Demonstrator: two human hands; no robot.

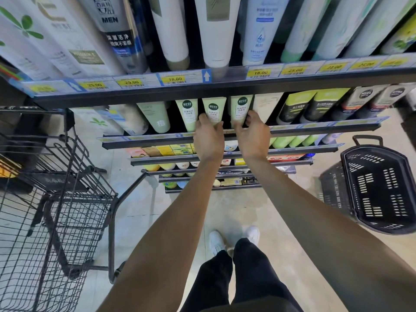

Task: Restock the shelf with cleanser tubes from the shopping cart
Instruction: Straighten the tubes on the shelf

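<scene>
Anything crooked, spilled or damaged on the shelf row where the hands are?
Nothing stands out. The left hand and right hand each grip a pale green tube standing cap-down in line with its neighbour. No spill or dent shows. The cart looks empty.

A: What is sitting off to the right on the floor (pixel 258 206)?

B: A black plastic basket (pixel 378 190), its handle (pixel 368 138) standing up at the far rim. It is resting on the pale tiles, well apart from the shelving.

A: And at the bottom?

B: Two white shoes (pixel 234 240) are showing below dark trousers (pixel 236 280), toes pointing toward the racks.

A: Anything along the rails?

B: Yellow price tags (pixel 175 79) are lining the top rail, reading 18.00, 25.00 and 29.00, with a blue arrow marker (pixel 206 75) sitting between them. Low down, small boxes (pixel 166 150) in yellow and pink are filling a row.
</scene>
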